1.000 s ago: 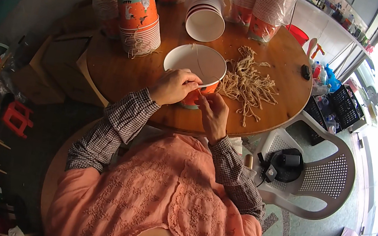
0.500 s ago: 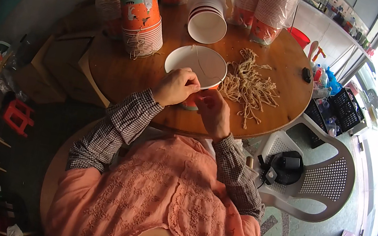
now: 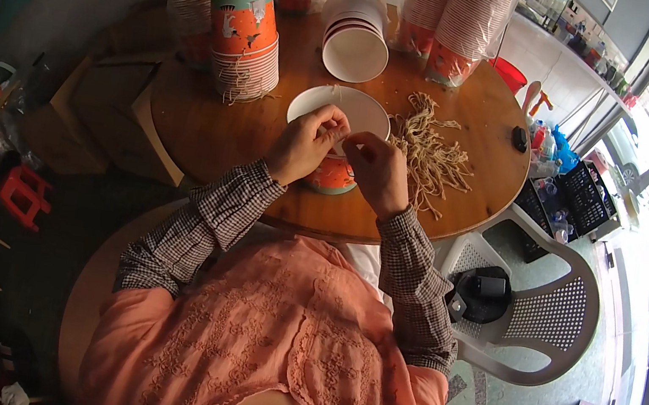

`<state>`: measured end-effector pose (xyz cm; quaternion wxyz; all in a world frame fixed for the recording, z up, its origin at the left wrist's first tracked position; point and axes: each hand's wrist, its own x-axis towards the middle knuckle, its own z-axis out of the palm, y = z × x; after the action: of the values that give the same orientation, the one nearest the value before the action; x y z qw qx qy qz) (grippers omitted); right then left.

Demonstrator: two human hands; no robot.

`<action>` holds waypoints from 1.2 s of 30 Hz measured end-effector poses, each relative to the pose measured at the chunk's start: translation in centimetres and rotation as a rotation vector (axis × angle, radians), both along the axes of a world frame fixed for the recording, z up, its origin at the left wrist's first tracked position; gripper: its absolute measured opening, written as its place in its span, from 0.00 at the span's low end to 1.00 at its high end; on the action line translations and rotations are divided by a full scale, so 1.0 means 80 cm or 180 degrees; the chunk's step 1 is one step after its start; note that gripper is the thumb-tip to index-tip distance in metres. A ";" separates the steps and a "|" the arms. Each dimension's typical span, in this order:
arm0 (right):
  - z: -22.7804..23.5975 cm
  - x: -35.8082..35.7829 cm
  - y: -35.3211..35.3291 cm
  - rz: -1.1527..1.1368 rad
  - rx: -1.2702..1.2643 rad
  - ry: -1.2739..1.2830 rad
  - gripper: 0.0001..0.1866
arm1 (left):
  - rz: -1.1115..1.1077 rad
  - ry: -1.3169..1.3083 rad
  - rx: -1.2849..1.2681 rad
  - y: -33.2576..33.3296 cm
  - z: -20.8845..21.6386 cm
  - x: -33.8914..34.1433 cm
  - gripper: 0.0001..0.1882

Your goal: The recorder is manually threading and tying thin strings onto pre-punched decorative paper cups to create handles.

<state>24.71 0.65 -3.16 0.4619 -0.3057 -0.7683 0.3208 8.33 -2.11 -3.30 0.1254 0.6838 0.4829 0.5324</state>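
A paper tub (image 3: 335, 177), white inside with an orange printed wall, stands upright near the table's front edge. Over its near rim my left hand (image 3: 306, 146) pinches a thin string with thumb and forefinger. My right hand (image 3: 378, 175) is closed beside it, fingertips curled together at the same string, nearly touching the left fingertips. Most of the string is hidden by the fingers; a short bit shows at the tub's far rim. Just right of the tub lies a loose pile of beige strings (image 3: 433, 156).
To the left stands a stack of orange tubs (image 3: 244, 39) with strings hanging on it. White tubs (image 3: 355, 51) lie on their side behind. Tall bagged tub stacks (image 3: 476, 22) line the back. A small black object (image 3: 519, 138) sits at the right edge; a plastic chair (image 3: 554, 318) stands beside the table.
Both hands have lifted slightly off the tub's front wall and come up over its near rim. More of the orange wall shows, and the string across the opening is now mostly out of sight.
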 end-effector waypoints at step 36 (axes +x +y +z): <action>-0.002 0.056 0.021 0.0127 0.0901 0.0231 0.17 | -0.0695 -0.0298 -0.1061 0.002 0.007 0.008 0.09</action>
<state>29.18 2.34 -3.32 0.5214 -0.2104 -0.7946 0.2293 8.98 -1.97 -2.70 0.3160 0.6765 0.4809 0.4596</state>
